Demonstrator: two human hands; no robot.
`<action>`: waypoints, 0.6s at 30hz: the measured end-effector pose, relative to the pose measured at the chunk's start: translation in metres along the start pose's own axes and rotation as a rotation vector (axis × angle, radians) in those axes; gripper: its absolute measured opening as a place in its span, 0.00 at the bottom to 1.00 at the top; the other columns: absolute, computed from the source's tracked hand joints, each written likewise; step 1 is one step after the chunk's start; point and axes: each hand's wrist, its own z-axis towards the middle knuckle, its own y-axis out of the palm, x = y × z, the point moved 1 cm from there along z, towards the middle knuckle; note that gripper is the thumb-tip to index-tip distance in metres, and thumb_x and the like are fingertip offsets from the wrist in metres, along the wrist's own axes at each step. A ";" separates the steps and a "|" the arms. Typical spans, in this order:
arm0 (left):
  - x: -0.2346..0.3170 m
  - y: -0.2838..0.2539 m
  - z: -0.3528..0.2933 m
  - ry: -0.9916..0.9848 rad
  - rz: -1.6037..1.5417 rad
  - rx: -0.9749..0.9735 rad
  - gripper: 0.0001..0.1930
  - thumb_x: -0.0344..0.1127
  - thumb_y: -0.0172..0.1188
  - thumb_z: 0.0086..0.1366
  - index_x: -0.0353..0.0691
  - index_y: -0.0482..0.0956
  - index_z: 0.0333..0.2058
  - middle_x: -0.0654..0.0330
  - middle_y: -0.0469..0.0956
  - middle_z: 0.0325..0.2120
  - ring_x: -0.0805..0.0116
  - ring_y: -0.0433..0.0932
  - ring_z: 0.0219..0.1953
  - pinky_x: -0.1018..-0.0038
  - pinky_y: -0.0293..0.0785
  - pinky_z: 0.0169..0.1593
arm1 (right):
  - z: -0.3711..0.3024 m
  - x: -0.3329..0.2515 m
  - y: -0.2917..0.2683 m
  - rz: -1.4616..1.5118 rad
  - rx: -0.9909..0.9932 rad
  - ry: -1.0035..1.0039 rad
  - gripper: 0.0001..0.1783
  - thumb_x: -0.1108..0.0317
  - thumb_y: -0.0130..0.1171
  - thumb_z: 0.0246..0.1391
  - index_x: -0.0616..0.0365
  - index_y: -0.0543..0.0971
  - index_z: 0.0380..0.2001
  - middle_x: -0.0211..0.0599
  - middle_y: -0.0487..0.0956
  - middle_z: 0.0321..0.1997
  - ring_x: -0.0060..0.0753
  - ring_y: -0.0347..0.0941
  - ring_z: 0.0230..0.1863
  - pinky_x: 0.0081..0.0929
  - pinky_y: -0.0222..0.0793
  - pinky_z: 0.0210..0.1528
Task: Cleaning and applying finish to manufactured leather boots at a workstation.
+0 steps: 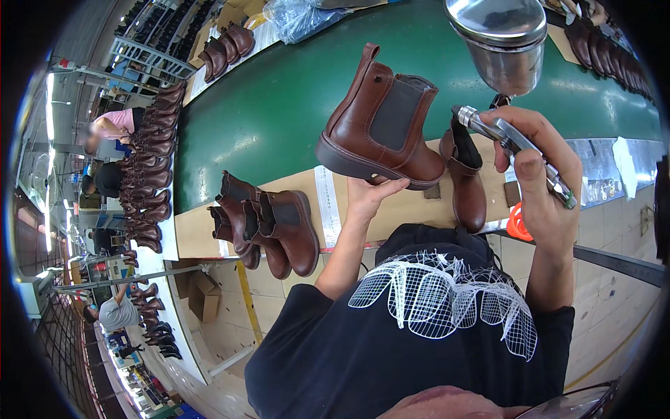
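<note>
My left hand (368, 201) supports a brown leather ankle boot (343, 133) from below, its thumb and fingers around the sole and lower part. The boot has a dark grey elastic side panel and a pull tab, and is raised over the bench with its toe pointing to the right and down. My right hand (551, 174) is wrapped around a metal spray gun (515, 142), whose nozzle points left toward the boot. A shiny metal cup (508, 63) sits above the gun. Under the nozzle, a second brown boot (469, 192) stands on the brown paper covering (377, 216).
Several brown boots (293, 230) cluster on the bench's left edge. Beyond the paper runs a green surface (244, 146). An orange ring (518, 223) lies near my right wrist. Far left, boots (150, 160) line another bench beside a person in pink (117, 124); clear plastic (300, 19) lies at the back.
</note>
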 end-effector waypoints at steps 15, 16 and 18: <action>0.004 0.003 0.001 -0.079 -0.028 0.057 0.31 0.15 0.72 0.44 0.30 0.72 0.50 0.52 0.79 0.43 0.63 0.82 0.43 0.70 0.84 0.46 | -0.013 0.000 0.004 -0.034 -0.064 0.085 0.28 0.47 0.61 0.57 0.66 0.79 0.43 0.35 0.79 0.34 0.22 0.72 0.29 0.18 0.65 0.33; 0.004 0.003 0.002 -0.058 -0.027 0.045 0.31 0.15 0.72 0.44 0.29 0.72 0.49 0.52 0.79 0.43 0.63 0.82 0.43 0.70 0.84 0.46 | -0.014 -0.001 0.003 -0.046 -0.079 0.101 0.27 0.47 0.61 0.57 0.65 0.79 0.42 0.36 0.80 0.34 0.23 0.73 0.29 0.19 0.66 0.33; 0.004 0.004 0.004 -0.038 -0.026 0.035 0.31 0.15 0.72 0.44 0.29 0.73 0.49 0.52 0.79 0.43 0.63 0.82 0.42 0.70 0.84 0.45 | -0.016 0.001 0.006 -0.048 -0.073 0.075 0.27 0.47 0.62 0.56 0.65 0.80 0.42 0.37 0.80 0.35 0.25 0.74 0.29 0.20 0.66 0.34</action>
